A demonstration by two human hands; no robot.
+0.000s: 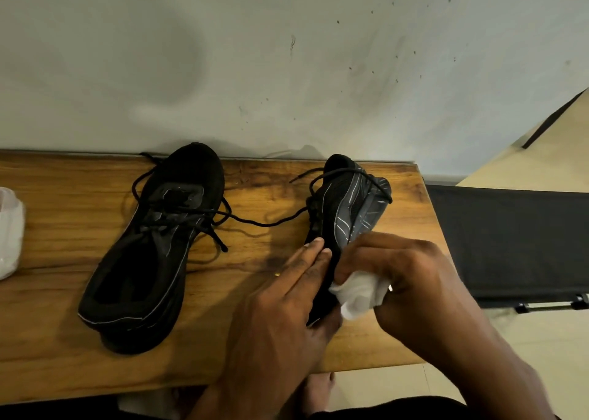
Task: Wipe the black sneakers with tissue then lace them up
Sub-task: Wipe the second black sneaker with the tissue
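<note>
Two black sneakers lie on a wooden table (63, 228). The left sneaker (153, 247) stands upright, toe toward the wall, its laces loose. The right sneaker (347, 203) is tipped onto its side, grey-striped flank facing right. My left hand (287, 295) holds it at the heel end, fingers flat along its upper and thumb under the heel. My right hand (411, 279) grips a crumpled white tissue (357, 295) against the sneaker's side near the heel. A loose black lace (264, 223) trails between the two shoes.
A white plastic-wrapped pack (9, 231) sits at the table's left edge. A stained wall rises right behind the table. To the right stands a black fabric surface (510, 241) on a metal frame. Tiled floor shows below and at the right.
</note>
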